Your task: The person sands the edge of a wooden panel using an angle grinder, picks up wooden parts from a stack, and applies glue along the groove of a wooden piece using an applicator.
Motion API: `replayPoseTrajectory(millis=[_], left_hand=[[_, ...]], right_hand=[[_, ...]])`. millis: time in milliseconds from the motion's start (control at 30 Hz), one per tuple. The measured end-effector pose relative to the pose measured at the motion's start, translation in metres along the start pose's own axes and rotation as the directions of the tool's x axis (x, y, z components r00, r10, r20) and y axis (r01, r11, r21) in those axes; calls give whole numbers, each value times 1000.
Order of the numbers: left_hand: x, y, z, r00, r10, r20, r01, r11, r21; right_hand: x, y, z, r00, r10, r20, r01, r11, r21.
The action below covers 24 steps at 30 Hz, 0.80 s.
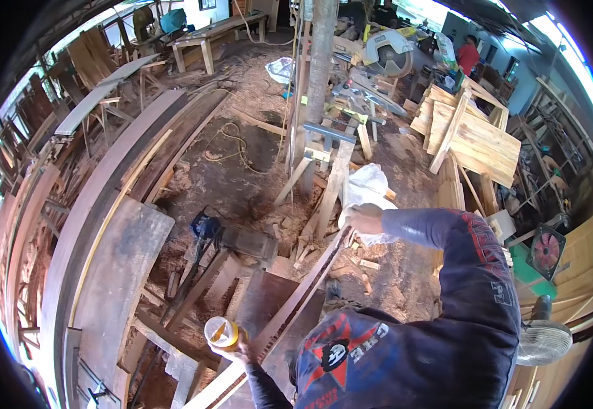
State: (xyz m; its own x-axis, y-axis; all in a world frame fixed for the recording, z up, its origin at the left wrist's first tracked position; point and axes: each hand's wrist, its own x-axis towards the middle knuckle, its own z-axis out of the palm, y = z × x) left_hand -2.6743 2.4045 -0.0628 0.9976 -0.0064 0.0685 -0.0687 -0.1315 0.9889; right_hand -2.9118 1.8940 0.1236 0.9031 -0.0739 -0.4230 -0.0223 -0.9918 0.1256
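Note:
My left hand (pixel 242 350) is wrapped round a small yellow-and-white tub (pixel 221 332) with amber-coloured contents. A long, narrow wooden board (pixel 290 307) runs diagonally in front of my body, with a dark strip along its length. My right hand (pixel 365 219) is at the far end of this board, its fingers curled downward. Something white shows beside those fingers, but what they grip is unclear. Just beyond the right hand lies a crumpled white plastic bag (pixel 368 184).
A power tool (pixel 205 226) rests among offcuts and shavings. Long planks (pixel 99 184) line the left side. A post (pixel 318 61) rises ahead near a sawhorse (pixel 337 170). Wooden panels (pixel 474 136), a mitre saw (pixel 388 53) and a fan (pixel 547 251) stand right. A person in red (pixel 469 56) is far back.

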Motion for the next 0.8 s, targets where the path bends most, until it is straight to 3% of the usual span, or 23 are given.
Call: replayPoseTrajectory(millis=[67, 133, 167, 233, 267, 333, 400, 433, 500, 533, 600, 633, 667, 733, 800], left_hand=[[-1, -8, -1, 999, 47, -14, -47, 999, -11], [-1, -11, -1, 991, 131, 27, -130, 991, -26], [-2, -17, 0, 991, 123, 46, -121, 992, -31], [-1, -1, 0, 951, 268, 153, -295, 935, 194], [-4, 30, 7, 925, 312, 218, -363, 896, 257], [-4, 74, 19, 842, 417, 343, -493, 852, 175], [2, 104, 38, 734, 448, 510, -602, 778, 183], [2, 116, 49, 699, 463, 545, -625, 766, 152], [1, 121, 64, 632, 440, 637, -661, 735, 148], [5, 102, 80, 622, 427, 656, -592, 805, 37], [8, 130, 89, 529, 496, 689, -717, 695, 50], [6, 132, 90, 556, 465, 689, -678, 734, 51], [10, 140, 95, 493, 515, 702, -733, 680, 16], [5, 164, 100, 527, 514, 676, -672, 739, -38], [-2, 175, 102, 542, 528, 654, -674, 738, -36]], right_hand=[[-13, 25, 19, 924, 348, -156, -338, 937, 87], [-31, 44, -10, 928, 373, -1, -373, 927, 27], [-38, 43, -24, 930, 369, -8, -368, 929, 28], [-56, 35, -53, 926, 378, 16, -377, 922, 88], [-62, 23, -71, 927, 375, 14, -374, 923, 90], [-68, -14, -112, 936, 304, -178, -176, 841, 512], [-71, -59, -147, 923, 184, -337, 18, 856, 517], [-75, -73, -162, 928, 174, -330, 28, 850, 526], [-78, -107, -180, 851, -2, -525, 191, 933, 306], [-79, -115, -184, 883, -19, -468, 203, 916, 347], [-91, -127, -214, 806, -187, -561, 241, 970, 24], [-94, -135, -218, 889, -75, -451, 123, 989, 78], [-93, -143, -221, 897, -98, -432, 159, 981, 109], [-95, -152, -226, 893, -111, -436, 79, 993, -90], [-91, -165, -234, 880, -126, -458, 66, 987, -146]])
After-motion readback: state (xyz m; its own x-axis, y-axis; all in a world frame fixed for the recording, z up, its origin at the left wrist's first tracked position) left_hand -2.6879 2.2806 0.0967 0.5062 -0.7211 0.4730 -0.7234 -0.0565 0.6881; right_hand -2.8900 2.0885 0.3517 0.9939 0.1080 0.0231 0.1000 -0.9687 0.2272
